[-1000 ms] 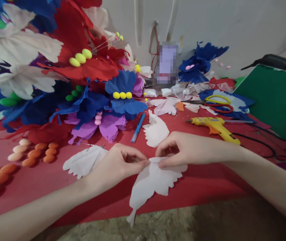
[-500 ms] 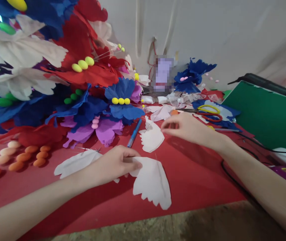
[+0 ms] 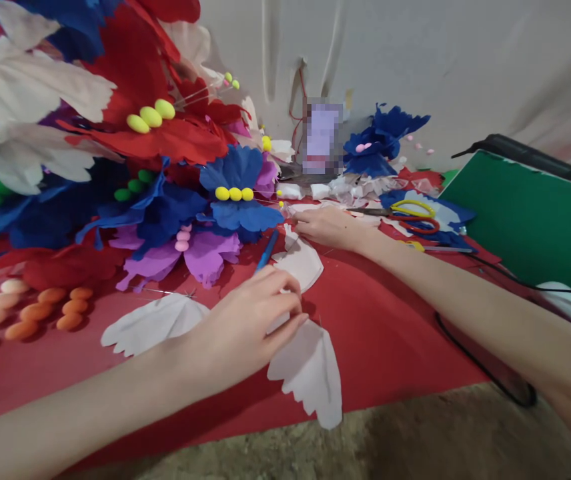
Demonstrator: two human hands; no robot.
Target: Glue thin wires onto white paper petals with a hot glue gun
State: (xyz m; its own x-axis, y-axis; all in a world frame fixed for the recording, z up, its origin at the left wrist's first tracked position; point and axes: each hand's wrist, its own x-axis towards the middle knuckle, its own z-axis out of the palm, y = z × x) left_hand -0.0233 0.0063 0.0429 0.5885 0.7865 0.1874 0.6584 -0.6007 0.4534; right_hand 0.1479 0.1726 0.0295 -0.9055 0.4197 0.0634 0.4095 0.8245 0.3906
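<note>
Now pinching a white paper petal (image 3: 310,370) in the left hand (image 3: 245,327) (fingers closed on its upper edge), with the right hand (image 3: 328,228) stretched ahead, fingers loosely curled beside another white petal (image 3: 301,263).

Only the person's two forearms and hands show. The left arm (image 3: 90,417) is bare from the lower edge of the view to the wrist: no sleeve, no watch, no band. The left hand (image 3: 245,327) wears no glove and no ring that can be seen; its fingers (image 3: 280,293) are slender, and the nails are too blurred to judge. The right arm (image 3: 470,307) is likewise bare along its whole visible length, with no sleeve or bracelet. The right hand (image 3: 328,228) is ungloved and looks small because it lies farther from the camera; no jewellery shows on it. No clothing appears anywhere in view.
</note>
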